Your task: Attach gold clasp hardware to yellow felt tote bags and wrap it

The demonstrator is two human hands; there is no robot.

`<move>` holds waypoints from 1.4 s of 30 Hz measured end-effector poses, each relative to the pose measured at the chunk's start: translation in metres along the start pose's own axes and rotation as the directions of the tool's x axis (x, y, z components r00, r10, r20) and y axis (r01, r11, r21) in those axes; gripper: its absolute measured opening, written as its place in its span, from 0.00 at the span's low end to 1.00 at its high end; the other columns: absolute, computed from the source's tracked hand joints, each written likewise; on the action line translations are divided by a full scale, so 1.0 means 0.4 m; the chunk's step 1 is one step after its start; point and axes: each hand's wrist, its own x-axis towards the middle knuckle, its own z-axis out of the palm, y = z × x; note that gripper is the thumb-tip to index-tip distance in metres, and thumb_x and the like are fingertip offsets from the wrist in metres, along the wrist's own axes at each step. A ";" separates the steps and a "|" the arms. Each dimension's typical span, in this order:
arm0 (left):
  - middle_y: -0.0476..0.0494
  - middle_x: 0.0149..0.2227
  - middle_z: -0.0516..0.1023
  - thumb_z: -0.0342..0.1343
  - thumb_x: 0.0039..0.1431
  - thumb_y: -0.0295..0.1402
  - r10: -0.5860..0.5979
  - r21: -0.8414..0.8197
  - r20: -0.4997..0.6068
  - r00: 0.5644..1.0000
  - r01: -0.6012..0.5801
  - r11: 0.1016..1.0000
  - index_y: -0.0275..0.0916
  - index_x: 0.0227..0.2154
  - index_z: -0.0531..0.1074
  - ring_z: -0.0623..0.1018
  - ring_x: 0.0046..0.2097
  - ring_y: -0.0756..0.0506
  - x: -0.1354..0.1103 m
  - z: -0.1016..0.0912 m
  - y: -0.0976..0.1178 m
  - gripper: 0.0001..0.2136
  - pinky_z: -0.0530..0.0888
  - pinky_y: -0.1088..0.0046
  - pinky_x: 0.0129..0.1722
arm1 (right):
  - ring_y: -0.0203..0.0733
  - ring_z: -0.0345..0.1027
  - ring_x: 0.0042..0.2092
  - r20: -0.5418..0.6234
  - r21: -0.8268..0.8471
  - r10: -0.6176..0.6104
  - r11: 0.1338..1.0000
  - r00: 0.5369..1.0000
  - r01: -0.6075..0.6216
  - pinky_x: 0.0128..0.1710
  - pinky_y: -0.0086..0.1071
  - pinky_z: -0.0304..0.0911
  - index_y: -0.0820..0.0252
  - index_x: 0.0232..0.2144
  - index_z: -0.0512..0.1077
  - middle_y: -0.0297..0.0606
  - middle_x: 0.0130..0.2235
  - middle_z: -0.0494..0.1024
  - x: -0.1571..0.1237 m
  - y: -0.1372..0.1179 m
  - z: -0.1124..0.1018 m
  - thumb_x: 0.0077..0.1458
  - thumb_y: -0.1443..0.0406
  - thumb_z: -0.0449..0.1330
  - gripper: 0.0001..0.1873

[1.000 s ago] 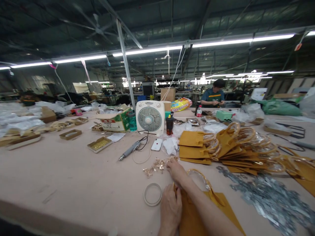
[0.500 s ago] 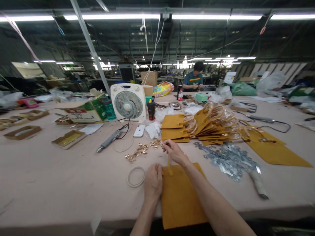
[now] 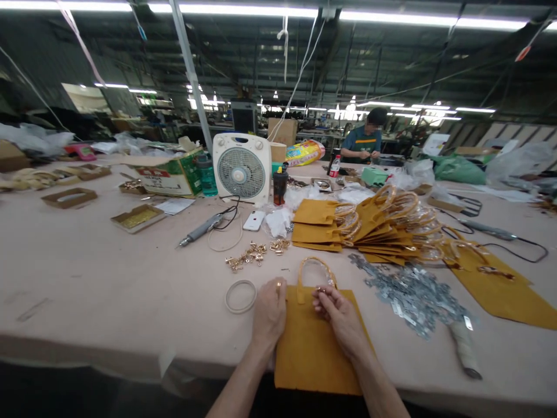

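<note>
A mustard-yellow bag panel (image 3: 315,354) lies before me, with a looped handle (image 3: 317,261) at its top. My left hand (image 3: 268,310) is closed against the panel's upper left edge; a small gold glint shows at its fingers, and what they hold is hidden. Over the upper part of the panel, beside the handle's right end, my right hand (image 3: 342,318) pinches a small gold metal fitting (image 3: 321,290). More gold fittings (image 3: 252,255) lie loose beyond my left hand. A pale tape roll (image 3: 241,296) rests flat to its left.
Stacked mustard bags (image 3: 383,229) stand beyond the panel. Grey metal plates (image 3: 418,296) spread at right, near a wrapped handle-like tool (image 3: 465,348). An electric screwdriver (image 3: 202,229), a phone (image 3: 254,220) and a fan (image 3: 241,168) sit left. A co-worker (image 3: 362,142) is across the table.
My right hand has come back from the gold fittings pile to the panel, holding a fitting. The handle loop now shows in full. The panel has shifted slightly, and the view has turned left.
</note>
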 end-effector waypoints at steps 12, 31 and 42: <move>0.44 0.32 0.84 0.48 0.69 0.50 -0.312 -0.349 0.012 0.950 0.296 0.889 0.38 0.37 0.81 0.80 0.35 0.43 -0.007 -0.025 0.052 0.23 0.72 0.70 0.36 | 0.43 0.73 0.33 0.036 -0.372 -0.185 0.910 0.982 0.185 0.34 0.35 0.72 0.58 0.42 0.80 0.40 0.35 0.79 -0.025 0.008 0.035 0.59 0.46 0.66 0.23; 0.44 0.38 0.86 0.58 0.65 0.44 -0.206 -0.381 0.043 0.978 0.207 0.901 0.37 0.41 0.82 0.83 0.40 0.44 -0.031 -0.020 0.024 0.15 0.77 0.72 0.40 | 0.43 0.76 0.31 -0.011 -0.264 -0.053 0.963 0.999 0.048 0.29 0.33 0.73 0.58 0.42 0.76 0.39 0.32 0.79 -0.096 0.012 0.101 0.55 0.44 0.68 0.26; 0.42 0.40 0.86 0.58 0.65 0.42 -0.177 -0.351 0.009 0.984 0.168 0.921 0.39 0.40 0.82 0.83 0.42 0.43 -0.035 -0.014 0.022 0.13 0.78 0.69 0.44 | 0.45 0.77 0.29 -0.094 -0.387 -0.132 0.918 0.987 0.086 0.27 0.35 0.75 0.57 0.40 0.77 0.42 0.33 0.81 -0.108 0.044 0.129 0.58 0.44 0.65 0.24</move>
